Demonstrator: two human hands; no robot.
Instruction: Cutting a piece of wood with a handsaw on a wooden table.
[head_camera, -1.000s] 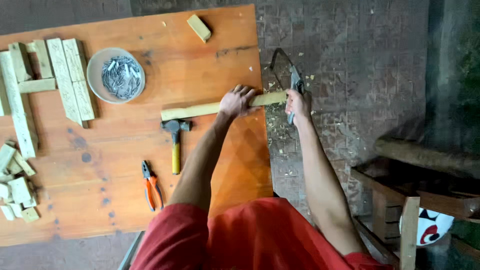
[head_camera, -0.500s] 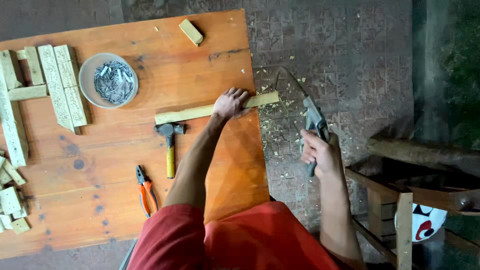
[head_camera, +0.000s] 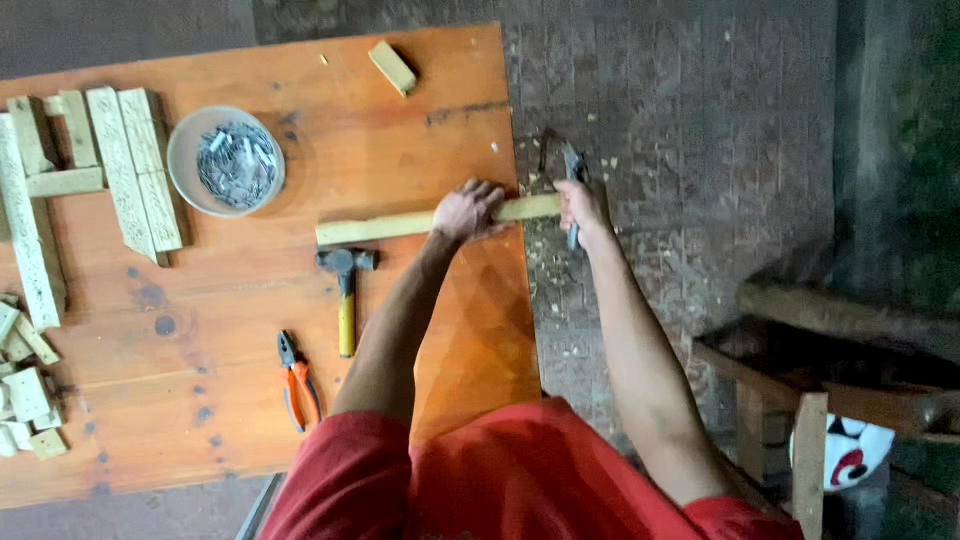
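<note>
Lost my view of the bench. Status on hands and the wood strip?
Left hand pressing wood strip flat on table. Right hand gripping saw at the strip's overhanging end. Hammer lies just below, clear of the cut.

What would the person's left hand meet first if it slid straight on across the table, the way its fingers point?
Probably nothing soon: the left hand, pressing the long pale wooden strip, points up the bare orange wooden table. The small pale wooden block lies slightly left of that line.
</note>
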